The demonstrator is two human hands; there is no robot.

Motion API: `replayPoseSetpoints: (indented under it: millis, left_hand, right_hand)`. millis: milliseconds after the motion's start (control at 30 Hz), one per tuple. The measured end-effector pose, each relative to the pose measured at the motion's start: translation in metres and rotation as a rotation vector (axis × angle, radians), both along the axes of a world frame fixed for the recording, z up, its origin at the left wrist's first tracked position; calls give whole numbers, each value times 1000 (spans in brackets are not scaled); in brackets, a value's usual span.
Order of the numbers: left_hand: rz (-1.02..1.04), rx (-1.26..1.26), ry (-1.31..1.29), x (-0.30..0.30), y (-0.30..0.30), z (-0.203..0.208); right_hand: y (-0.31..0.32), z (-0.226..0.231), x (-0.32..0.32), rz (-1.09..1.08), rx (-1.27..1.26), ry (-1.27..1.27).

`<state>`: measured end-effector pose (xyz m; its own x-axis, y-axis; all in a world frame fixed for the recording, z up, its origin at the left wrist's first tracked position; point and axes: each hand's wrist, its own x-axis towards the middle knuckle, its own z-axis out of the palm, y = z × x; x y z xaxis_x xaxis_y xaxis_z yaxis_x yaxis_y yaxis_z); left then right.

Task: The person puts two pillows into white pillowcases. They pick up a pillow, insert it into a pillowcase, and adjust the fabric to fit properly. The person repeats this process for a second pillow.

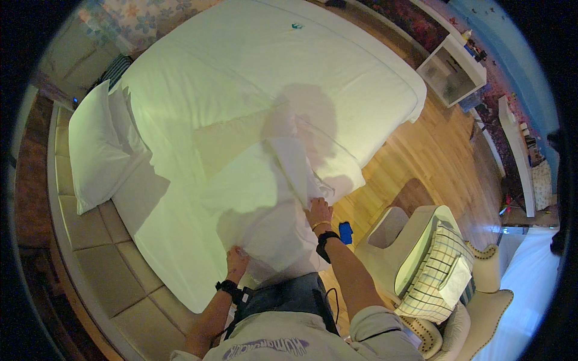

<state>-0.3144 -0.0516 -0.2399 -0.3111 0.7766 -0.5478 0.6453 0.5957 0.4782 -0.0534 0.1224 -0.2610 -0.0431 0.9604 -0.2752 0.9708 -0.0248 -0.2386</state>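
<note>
At the far left, a tufted beige headboard (99,283) is seen, with a white pillow (96,153) leaned against it. The bed (180,102) is covered in white linen, and shadows are cast across its middle. At the near side, the left grip (236,262) is placed at the near left edge of a loose piece of white bedding (274,231). The fingers are partly hidden by the cloth, so whether it is pinched cannot be told. The bedding is spread on the bed between the two hands, in front of the person's body, and is touched at both sides. On its right side, farther from the body, the right grip (320,212) is closed on the edge, with fingers bent over the cloth. To the right, a small blue object (345,233) is seen on the wooden floor (415,156). Farther right, a checked cushion (430,277) is propped in a beige armchair (497,307).
</note>
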Motion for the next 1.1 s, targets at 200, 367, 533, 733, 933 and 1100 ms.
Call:
replayPoseSetpoints:
  millis: [200,367,533,733,933,1100]
  left_hand:
    - [588,-159,-188,-2,-6,-8]
    - [402,-392,-348,-15,-11,3]
    - [292,-525,-700,-22,-9,50]
    - [342,401,-1184,-116,115,138]
    - [559,1210,-1595,-194,251,203]
    - [436,811,-692,-142,212,131]
  right_hand:
    - [13,-8,8,88,-9,50]
    - [10,0,36,-71,-32,377]
    - [11,36,78,-184,-249,590]
    - [119,143,70,-471,-397,1461]
    - [206,236,21,-22,127,1843]
    - [172,139,1,-307,-233,1383]
